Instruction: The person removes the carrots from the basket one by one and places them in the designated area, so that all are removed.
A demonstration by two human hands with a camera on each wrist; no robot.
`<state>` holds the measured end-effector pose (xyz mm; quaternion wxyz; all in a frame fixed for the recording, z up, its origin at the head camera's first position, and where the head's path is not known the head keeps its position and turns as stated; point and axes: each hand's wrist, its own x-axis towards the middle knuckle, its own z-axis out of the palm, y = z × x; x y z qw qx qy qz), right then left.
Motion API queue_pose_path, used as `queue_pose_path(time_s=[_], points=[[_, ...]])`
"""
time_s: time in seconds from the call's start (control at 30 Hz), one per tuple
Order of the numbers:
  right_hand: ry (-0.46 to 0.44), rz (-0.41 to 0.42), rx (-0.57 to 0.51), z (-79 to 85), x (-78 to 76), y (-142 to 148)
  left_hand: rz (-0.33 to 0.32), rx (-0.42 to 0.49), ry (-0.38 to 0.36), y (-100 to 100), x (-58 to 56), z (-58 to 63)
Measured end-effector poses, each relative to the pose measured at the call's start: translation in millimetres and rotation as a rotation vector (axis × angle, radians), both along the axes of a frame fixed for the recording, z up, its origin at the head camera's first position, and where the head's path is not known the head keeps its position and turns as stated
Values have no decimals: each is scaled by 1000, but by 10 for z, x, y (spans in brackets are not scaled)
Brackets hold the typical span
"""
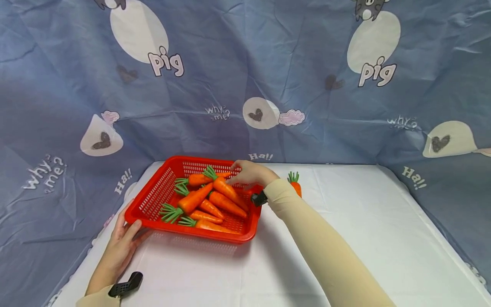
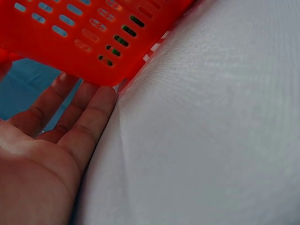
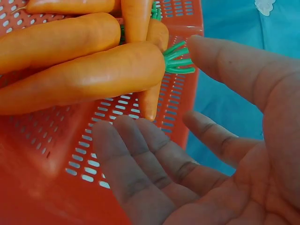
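A red plastic basket with slotted walls holds several orange carrots with green tops. At its near left corner is my left hand, thumb up at the rim and the other fingers under the corner. In the left wrist view those fingers reach along the basket's underside. My right hand is over the far right corner, its fingers spread and holding nothing. Seen from the right wrist, the thumb tip is close to the green top of a carrot, and the other fingers are below that carrot.
Another carrot lies on the white tabletop right of the basket, partly hidden by the right sleeve. A blue printed cloth hangs behind the table and along its sides. Each wrist wears a black camera.
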<state>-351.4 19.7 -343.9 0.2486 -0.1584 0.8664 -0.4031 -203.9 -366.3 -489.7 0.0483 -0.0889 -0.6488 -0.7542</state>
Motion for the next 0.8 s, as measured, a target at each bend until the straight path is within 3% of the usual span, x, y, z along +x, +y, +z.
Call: queue_pose_path(time_s=[0.23, 0.8], points=[[-38, 6, 54, -28, -42, -100, 9, -29, -22, 8, 2, 23], [-35, 2, 136, -167, -119, -320, 7, -32, -30, 13, 3, 41]])
